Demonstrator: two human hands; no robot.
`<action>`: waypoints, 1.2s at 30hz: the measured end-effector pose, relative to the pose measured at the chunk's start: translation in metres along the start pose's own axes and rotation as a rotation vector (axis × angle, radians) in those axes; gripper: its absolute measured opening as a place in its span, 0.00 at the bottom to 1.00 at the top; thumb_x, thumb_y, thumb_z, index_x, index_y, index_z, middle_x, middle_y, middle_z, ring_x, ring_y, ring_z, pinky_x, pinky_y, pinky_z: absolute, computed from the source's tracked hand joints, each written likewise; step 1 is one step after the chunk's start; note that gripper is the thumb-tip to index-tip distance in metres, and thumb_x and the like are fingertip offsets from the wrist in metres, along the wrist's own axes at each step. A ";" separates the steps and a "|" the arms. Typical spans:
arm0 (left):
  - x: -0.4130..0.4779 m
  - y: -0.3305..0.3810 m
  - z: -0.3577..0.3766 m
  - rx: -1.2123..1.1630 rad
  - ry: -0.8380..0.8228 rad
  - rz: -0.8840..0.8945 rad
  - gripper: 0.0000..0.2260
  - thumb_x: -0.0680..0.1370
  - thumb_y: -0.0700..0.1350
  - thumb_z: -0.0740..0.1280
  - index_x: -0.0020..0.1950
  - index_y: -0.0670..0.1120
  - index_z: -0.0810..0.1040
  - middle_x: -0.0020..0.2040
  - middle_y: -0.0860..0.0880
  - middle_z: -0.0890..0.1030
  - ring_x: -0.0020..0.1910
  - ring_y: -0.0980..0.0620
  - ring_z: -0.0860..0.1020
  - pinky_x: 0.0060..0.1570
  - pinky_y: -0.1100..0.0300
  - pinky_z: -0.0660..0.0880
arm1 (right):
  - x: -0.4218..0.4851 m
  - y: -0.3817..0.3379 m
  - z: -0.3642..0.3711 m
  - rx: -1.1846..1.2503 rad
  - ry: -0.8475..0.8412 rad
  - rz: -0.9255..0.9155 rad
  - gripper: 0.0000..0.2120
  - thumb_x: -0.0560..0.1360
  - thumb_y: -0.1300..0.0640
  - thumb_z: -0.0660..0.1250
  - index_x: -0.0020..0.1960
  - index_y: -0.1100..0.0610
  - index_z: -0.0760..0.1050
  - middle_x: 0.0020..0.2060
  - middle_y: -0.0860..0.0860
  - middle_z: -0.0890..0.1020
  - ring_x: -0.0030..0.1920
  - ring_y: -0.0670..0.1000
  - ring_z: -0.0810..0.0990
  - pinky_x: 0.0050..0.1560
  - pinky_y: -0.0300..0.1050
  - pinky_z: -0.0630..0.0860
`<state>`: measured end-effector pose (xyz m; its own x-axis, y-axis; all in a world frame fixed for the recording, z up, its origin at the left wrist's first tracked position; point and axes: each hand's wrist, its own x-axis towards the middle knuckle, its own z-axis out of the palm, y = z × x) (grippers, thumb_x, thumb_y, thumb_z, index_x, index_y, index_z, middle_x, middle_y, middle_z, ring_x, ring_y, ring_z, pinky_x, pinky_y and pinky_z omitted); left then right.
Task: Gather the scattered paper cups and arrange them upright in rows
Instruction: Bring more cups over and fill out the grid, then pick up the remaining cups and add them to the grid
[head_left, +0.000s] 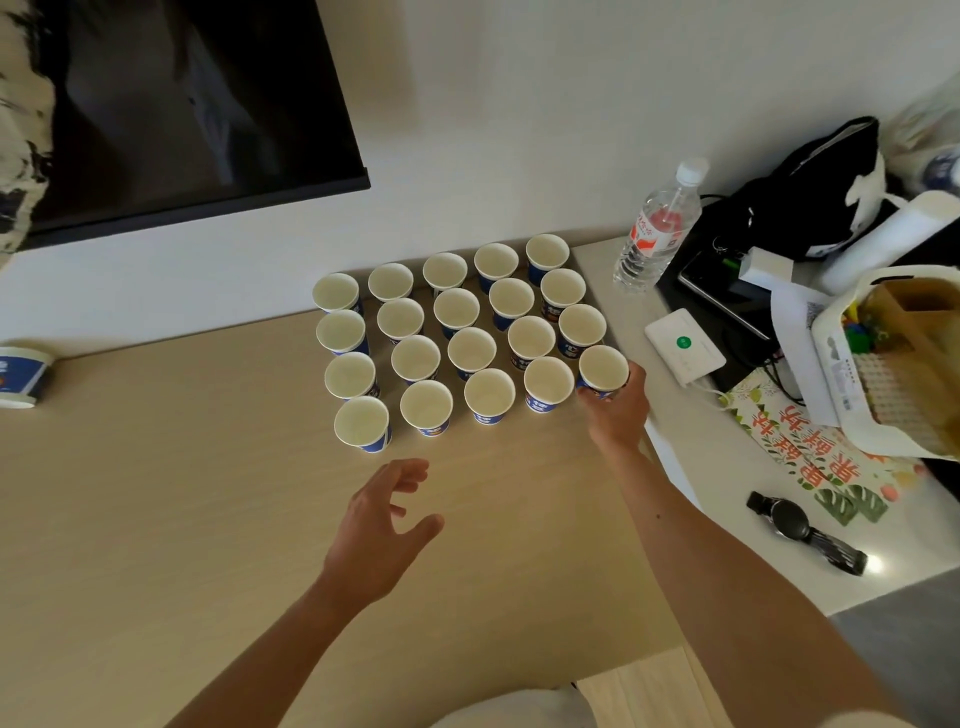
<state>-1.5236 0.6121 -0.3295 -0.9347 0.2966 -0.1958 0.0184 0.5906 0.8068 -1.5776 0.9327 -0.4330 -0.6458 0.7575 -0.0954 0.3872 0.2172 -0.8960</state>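
Observation:
Several blue-and-white paper cups (471, 349) stand upright in neat rows on the beige table (182, 493), near the wall. My right hand (618, 410) grips the cup at the near right corner of the block (602, 368), which stands upright at the table's right edge. My left hand (382, 525) hovers over bare table in front of the rows, fingers spread, holding nothing. One more cup (21, 375) lies on its side at the far left edge of the view.
A dark screen (182, 104) hangs on the wall above. On the white counter to the right stand a water bottle (657, 228), a white box (684, 345), a black bag (810, 192), a tote bag (893, 364), a leaflet (810, 447) and a watch (802, 530).

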 end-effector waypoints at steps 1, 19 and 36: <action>0.000 -0.001 -0.001 -0.002 0.002 -0.004 0.21 0.70 0.42 0.77 0.61 0.50 0.76 0.56 0.57 0.80 0.56 0.60 0.77 0.51 0.60 0.78 | 0.000 -0.001 0.001 -0.002 0.001 0.000 0.32 0.66 0.62 0.80 0.66 0.60 0.70 0.59 0.56 0.81 0.58 0.56 0.80 0.57 0.50 0.78; -0.008 -0.028 -0.024 -0.096 0.068 -0.116 0.19 0.71 0.40 0.76 0.60 0.49 0.76 0.55 0.54 0.80 0.55 0.56 0.78 0.50 0.58 0.78 | -0.086 0.023 -0.013 0.117 0.032 0.139 0.28 0.72 0.73 0.72 0.69 0.66 0.67 0.62 0.63 0.76 0.63 0.63 0.77 0.59 0.59 0.78; -0.077 -0.169 -0.189 -0.156 0.467 -0.366 0.20 0.73 0.41 0.74 0.64 0.46 0.75 0.57 0.51 0.80 0.57 0.53 0.78 0.51 0.56 0.79 | -0.312 -0.152 0.203 0.045 -0.858 -0.286 0.28 0.73 0.67 0.73 0.71 0.60 0.67 0.64 0.51 0.75 0.60 0.50 0.77 0.56 0.44 0.76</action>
<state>-1.5217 0.3480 -0.3453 -0.9280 -0.2858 -0.2390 -0.3524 0.4651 0.8121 -1.5690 0.5383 -0.3553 -0.9890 -0.0450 -0.1408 0.1220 0.2891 -0.9495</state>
